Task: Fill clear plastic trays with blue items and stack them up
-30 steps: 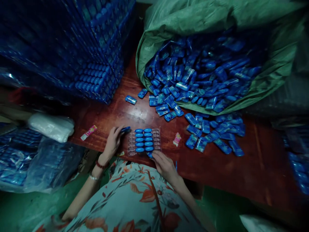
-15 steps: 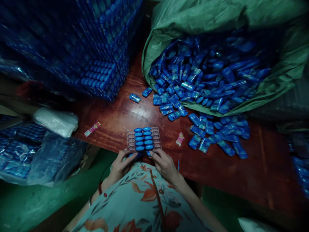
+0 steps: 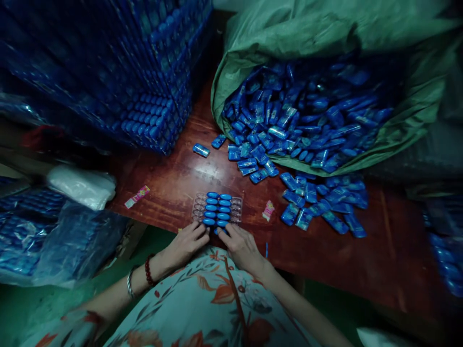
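In front of my body, a clear plastic tray (image 3: 236, 208) with moulded slots lies at the table's near edge. Two columns of small blue containers (image 3: 210, 208) stand in its middle, with their rounded ends up; the slots on both sides hold none. My left hand (image 3: 191, 243) is at the tray's near left corner, fingers curled together; whatever they grip is hidden. Beside it, my right hand (image 3: 240, 245) pinches a small blue container (image 3: 219, 231) between thumb and fingers at the near end of the columns.
A green sack (image 3: 222, 79) spills many blue labelled containers (image 3: 258, 166) onto the reddish wooden table (image 3: 170, 193). Tall stacks of filled trays (image 3: 148, 118) rise at back left. Pink wrappers (image 3: 137, 196) and a white plastic bundle (image 3: 81, 187) lie around.
My left fingers have curled in closer to the tray's near edge, hiding the blue piece that showed under them. My right hand has shifted slightly left. The view has moved a little.
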Demonstrator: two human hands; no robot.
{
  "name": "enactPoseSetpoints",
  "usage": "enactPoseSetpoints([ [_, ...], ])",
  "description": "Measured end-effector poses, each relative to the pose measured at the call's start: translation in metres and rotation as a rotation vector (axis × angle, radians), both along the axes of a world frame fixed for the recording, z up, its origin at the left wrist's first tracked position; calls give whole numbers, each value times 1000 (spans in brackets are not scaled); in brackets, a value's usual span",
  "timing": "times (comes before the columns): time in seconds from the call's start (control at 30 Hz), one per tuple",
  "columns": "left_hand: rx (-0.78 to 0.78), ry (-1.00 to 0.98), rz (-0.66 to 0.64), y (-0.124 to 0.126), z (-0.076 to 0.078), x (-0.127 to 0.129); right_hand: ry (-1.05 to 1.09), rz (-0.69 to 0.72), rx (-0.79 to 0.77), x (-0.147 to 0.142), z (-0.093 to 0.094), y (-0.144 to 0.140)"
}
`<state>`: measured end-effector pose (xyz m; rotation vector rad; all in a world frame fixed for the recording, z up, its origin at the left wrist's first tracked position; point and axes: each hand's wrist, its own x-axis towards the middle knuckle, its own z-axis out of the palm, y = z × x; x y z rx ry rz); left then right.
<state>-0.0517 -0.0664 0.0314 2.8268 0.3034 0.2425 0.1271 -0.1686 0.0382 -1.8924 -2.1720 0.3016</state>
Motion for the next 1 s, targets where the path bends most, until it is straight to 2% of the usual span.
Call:
enactPoseSetpoints([
  [0.13,55,-21,-49,-1,1,1,29,-25,21,4,5,0],
  [0.2,37,-113,-29,4,1,-3,129,-33,70,17,3,-1],
  [0.27,-4,-254,38,17,0,-4,241,-134,152,37,-2,7],
  [0.33,-64,-368,188,42,-4,3,270,-342,229,64,-10,27],
  [0.4,-119,-397,389,79,-9,21,174,-542,241,92,-17,58],
  [0.43,-125,-391,471,101,-13,34,108,-596,216,104,-18,77],
  [0.5,-107,-303,577,146,-19,62,-25,-592,106,120,-19,112],
  [0.57,-135,-217,745,185,-24,88,-111,-517,-12,123,-19,138],
  [0.6,-164,-169,789,200,-26,99,-135,-474,-48,121,-19,146],
  [0.67,-218,-100,789,219,-31,113,-147,-414,-78,114,-22,152],
  [0.73,-250,-66,719,224,-36,117,-115,-405,-78,107,-28,146],
  [0.8,-265,-71,688,217,-41,111,-18,-438,-50,104,-36,134],
  [0.9,-258,-97,659,190,-47,87,256,-490,123,105,-42,105],
  [1.0,-289,-137,601,152,-49,52,502,-563,257,103,-35,70],
])
